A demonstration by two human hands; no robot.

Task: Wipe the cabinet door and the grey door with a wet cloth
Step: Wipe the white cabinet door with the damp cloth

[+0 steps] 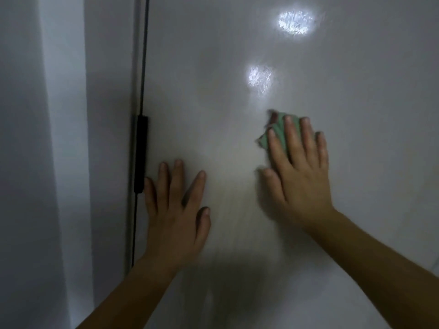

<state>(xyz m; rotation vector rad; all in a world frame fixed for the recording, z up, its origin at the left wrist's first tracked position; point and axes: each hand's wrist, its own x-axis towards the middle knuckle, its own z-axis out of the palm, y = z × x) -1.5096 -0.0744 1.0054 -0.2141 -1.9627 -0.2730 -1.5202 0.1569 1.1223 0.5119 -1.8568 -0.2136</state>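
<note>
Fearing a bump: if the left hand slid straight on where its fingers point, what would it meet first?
Probably nothing: the left hand points up along bare door; the black handle lies to its left.

In dim light a pale wall [26, 138] on the left meets a shadowed strip [107, 91], with two bright glints [295, 22] far right.

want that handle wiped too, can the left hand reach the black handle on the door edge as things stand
Probably yes: the left hand lies flat on the door right beside the black handle, with nothing between them.
</note>
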